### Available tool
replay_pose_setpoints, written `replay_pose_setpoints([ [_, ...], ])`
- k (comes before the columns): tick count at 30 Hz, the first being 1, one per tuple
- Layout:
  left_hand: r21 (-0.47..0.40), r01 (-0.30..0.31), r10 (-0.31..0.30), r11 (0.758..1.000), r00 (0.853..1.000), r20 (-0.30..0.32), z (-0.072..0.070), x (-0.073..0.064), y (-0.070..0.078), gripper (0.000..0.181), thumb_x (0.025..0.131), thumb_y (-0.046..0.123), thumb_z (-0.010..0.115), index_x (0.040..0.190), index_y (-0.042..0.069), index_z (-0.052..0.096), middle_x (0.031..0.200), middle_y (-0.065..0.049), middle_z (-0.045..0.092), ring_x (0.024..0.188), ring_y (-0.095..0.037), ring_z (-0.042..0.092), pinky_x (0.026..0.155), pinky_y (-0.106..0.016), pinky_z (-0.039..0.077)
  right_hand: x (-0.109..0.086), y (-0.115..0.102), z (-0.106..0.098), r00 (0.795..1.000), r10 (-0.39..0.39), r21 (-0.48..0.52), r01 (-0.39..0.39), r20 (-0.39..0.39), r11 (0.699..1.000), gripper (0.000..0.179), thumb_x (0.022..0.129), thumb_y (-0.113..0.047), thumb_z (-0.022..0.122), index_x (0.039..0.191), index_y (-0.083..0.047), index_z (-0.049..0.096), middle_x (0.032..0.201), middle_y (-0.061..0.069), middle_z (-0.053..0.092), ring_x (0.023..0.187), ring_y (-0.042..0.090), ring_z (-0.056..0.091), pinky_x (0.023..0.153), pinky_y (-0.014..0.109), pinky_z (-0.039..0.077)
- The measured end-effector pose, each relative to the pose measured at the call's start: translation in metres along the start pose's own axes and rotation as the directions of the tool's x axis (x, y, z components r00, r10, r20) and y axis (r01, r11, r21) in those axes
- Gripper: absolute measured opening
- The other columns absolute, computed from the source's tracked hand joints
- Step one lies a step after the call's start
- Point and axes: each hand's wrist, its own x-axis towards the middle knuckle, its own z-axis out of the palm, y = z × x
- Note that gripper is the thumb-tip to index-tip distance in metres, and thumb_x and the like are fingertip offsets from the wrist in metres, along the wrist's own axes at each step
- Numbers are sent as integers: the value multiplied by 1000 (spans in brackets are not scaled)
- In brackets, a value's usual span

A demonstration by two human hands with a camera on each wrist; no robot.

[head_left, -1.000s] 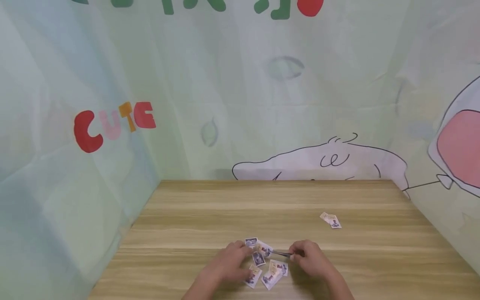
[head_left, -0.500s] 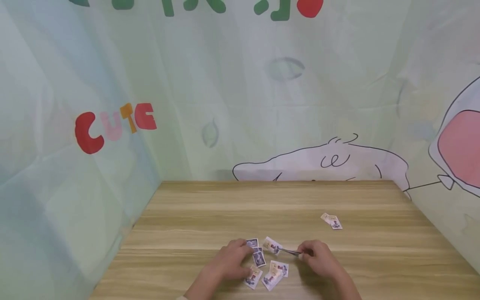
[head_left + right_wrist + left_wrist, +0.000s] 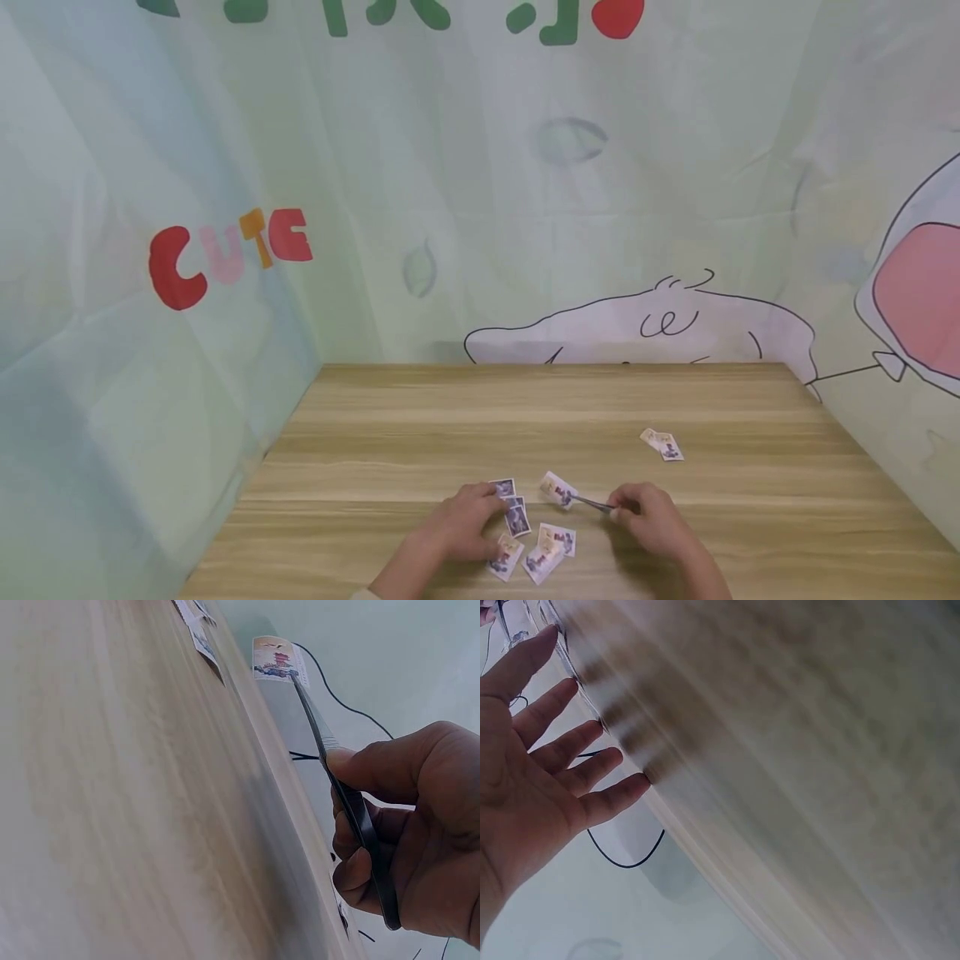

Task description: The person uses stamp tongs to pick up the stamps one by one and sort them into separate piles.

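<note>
The person's right hand (image 3: 651, 518), right of centre near the bottom of the frame, has a pair of dark tweezers (image 3: 592, 503) pinched between thumb and curled fingers. The tips of the tweezers have hold of a stamp (image 3: 558, 490) by one corner, just below the middle of the frame. In the right wrist view I can make out a red tiered building on it, and there it stands out past the tweezer tips.

The left hand (image 3: 467, 523), bottom centre, grasps nothing; its fingers are spread and nearly straight, fingertips down at the worktop (image 3: 360, 433). Right beside those fingers runs a short, overlapping column of dark stamps (image 3: 517, 520), and I can't tell whether the fingertips press on them. By the thumb, lower down, lies a pale stamp (image 3: 506, 557), and just right of it two overlapping stamps (image 3: 544, 562) at the bottom centre. Well apart from all these, another overlapping pair (image 3: 670, 448) sits right of centre, farther back on the wood grain. Behind hangs a pale green cloth (image 3: 480, 183), with colourful "CUTE" lettering (image 3: 177, 268) at the left of the frame.
</note>
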Motion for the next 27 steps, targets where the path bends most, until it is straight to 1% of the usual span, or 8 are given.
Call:
replay_pose_setpoints([
  [5,-4,-10,10,1000,1000,-2,2,0,-2,52,67,31,76,115,15,64,128,-12,52,116,-31,47,91,-47,43,-2,3,-6,1000,18,-4,-19,-13,1000,8,77,2,63,83,-4,66,75,-2,60,67,15,50,61,27,43],
  [12,-12,-23,23,1000,1000,6,3,1,-4,51,64,16,73,114,16,65,127,-12,52,116,-30,47,93,-45,42,-6,10,-14,998,51,-2,-51,-40,999,9,77,2,64,83,-4,66,76,-1,60,70,17,51,64,30,43],
  [17,-20,-49,50,999,999,7,2,0,-7,52,63,11,71,115,15,64,127,-13,52,118,-31,47,96,-44,39,-7,15,-19,996,64,0,-64,-64,998,8,76,1,65,83,-3,66,76,0,61,71,17,52,66,32,44],
  [22,-6,-77,77,997,997,1,0,1,-9,56,60,6,72,115,16,65,125,-12,53,115,-29,48,96,-41,40,-8,21,-23,995,65,-14,-66,-82,998,8,77,2,64,82,-4,66,76,-1,61,71,16,52,66,31,44],
  [27,-19,-65,65,998,998,13,1,1,-9,58,60,6,74,116,17,64,127,-12,52,116,-29,48,96,-41,40,-11,25,-28,995,55,-29,-58,-85,998,9,77,4,63,82,-3,65,76,-1,61,71,16,52,66,31,44],
])
